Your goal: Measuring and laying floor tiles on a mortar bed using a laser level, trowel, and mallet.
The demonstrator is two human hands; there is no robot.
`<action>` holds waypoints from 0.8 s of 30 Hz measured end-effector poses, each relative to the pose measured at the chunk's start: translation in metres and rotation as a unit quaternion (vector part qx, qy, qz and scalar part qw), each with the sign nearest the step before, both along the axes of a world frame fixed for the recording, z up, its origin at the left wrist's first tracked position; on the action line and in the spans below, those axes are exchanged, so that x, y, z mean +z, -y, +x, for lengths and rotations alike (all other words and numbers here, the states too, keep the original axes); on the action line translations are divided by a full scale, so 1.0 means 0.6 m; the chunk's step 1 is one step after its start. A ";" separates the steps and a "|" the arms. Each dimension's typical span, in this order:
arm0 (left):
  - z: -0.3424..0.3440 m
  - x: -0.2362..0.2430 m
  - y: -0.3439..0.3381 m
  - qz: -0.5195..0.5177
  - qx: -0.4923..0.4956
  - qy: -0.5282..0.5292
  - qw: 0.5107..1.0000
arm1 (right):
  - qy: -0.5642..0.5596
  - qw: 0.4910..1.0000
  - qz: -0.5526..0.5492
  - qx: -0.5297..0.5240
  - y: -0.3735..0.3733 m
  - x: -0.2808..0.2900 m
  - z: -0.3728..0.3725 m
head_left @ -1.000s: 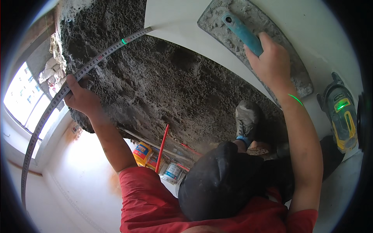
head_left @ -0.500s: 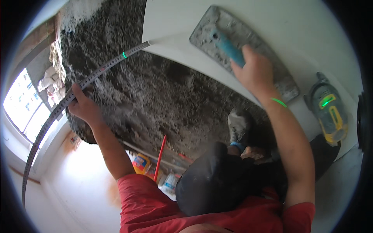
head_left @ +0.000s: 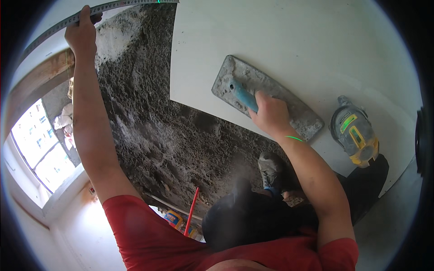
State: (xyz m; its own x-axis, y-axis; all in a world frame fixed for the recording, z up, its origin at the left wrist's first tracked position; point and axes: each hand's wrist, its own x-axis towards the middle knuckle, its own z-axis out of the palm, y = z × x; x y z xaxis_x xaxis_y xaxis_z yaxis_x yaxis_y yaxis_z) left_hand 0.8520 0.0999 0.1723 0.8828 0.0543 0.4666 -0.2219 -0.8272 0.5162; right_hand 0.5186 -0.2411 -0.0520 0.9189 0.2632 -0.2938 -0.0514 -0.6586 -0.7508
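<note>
At the upper left, my left hand (head_left: 83, 36) is closed on the steel blade of a tape measure (head_left: 110, 6). The blade stretches across the top of the view, its end by the left edge of a large white tile (head_left: 244, 27). My right hand (head_left: 272, 113) grips the teal handle of a mortar-smeared float (head_left: 262, 79), which lies flat on the tile near its lower edge. Rough grey mortar (head_left: 153, 108) covers the floor beside and below the tile. The tape's case is out of sight.
A grey-and-yellow tool (head_left: 357, 135) rests on the tile at right. Green light marks my right wrist, the tool and the tape. My shoe (head_left: 270, 169) is on the mortar. Below are a red rod (head_left: 191, 212) and a yellow container (head_left: 173, 218). A window (head_left: 45, 135) stands at left.
My left hand has carried the tape blade upward along the tile's left edge, stretching the arm out. The whole view has shifted; the float stays at about the same place on the tile.
</note>
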 end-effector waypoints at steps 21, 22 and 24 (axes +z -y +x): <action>0.083 -0.041 0.021 -0.013 0.026 -0.072 0.997 | 0.004 0.999 0.038 -0.001 0.001 -0.014 -0.002; 0.084 -0.042 0.023 -0.012 0.026 -0.073 0.997 | 0.006 0.999 0.038 -0.002 0.001 -0.014 -0.003; 0.088 -0.041 0.027 -0.051 0.015 -0.079 0.995 | 0.003 0.999 0.040 -0.002 0.001 -0.016 -0.003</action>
State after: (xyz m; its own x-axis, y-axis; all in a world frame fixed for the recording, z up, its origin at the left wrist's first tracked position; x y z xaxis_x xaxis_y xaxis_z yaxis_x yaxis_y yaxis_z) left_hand 0.9049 0.0840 0.1475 0.9419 0.1224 0.3127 -0.1069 -0.7735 0.6248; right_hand 0.5169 -0.2416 -0.0615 0.9214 0.2826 -0.2668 -0.0490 -0.5966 -0.8010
